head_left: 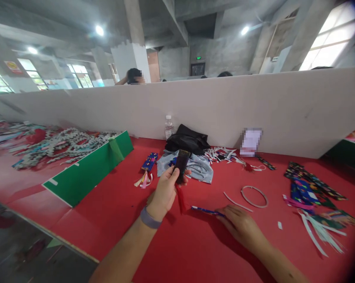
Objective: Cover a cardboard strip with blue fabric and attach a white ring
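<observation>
My left hand is raised over the red table and pinches a dark flat pouch upright; a red tassel hangs from it. My right hand lies low on the table with its fingers closed on the end of a thin blue patterned strip. A white ring and a white strip lie just beyond the right hand. A blue patterned pouch with pale tassels rests left of the left hand.
A white partition wall runs across the back. Against it stand a water bottle, a black cloth, a grey cloth and paper scraps. Patterned fabric strips lie at right, a green divider at left. A person sits behind the wall.
</observation>
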A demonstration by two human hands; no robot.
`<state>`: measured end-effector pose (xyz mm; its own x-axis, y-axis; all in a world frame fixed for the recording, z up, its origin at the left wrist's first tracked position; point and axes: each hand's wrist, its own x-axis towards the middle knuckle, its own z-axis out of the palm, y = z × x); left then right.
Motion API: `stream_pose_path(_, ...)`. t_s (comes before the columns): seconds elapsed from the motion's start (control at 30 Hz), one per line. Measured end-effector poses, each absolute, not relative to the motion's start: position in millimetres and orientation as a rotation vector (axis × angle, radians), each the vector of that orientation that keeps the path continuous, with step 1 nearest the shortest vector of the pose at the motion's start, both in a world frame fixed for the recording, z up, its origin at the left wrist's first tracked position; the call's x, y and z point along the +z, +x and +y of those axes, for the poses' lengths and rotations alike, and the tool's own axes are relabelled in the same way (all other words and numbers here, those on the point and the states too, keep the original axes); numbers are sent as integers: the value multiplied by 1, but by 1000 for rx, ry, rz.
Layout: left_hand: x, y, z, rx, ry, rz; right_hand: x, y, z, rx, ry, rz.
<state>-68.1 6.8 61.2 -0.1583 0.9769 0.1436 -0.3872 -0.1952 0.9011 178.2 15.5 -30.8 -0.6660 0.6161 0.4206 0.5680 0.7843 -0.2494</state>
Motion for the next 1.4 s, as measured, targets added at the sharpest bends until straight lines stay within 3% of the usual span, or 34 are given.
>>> stream_pose_path(0.47, 44, -69, -5, 1545, 1042, 1085, -30, 178, 15, 193, -895, -2478)
stream_pose_path(0.83, 48, -62, -20, 1560, 2075, 1735, -26, 176, 14, 200, -865, -2441)
stream_pose_path(1.1, 51, -66, -10, 1313, 1360, 1464, -29, 178, 15, 217, -895, -2457)
stream_pose_path(1.4, 46, -63, -7, 1369, 939, 1005, -29, 178, 15, 214, -907, -2451)
